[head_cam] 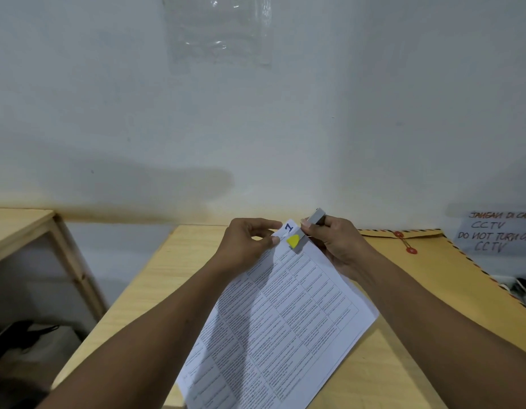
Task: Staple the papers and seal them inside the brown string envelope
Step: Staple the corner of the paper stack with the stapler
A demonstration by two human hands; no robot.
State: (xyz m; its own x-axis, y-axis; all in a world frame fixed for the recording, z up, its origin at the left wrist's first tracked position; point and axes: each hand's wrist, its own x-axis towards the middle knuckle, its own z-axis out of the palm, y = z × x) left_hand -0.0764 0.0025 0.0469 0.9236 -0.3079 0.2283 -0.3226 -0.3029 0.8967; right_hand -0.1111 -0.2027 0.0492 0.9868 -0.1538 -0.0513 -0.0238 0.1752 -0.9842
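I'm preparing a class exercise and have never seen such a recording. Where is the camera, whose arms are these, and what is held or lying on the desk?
No machine here: one camera, worn on a person's head, looks down at their own bare arms. The left hand pinches the top corner of the white printed papers over the light wooden table. The right hand grips a small grey stapler with a yellow patch, set on that corner. A brown string envelope with red discs lies flat on the table to the right.

Probably a small office — a pale wooden desk (143, 290) against a painted wall (344, 113), a handwritten CCTV notice (495, 233).
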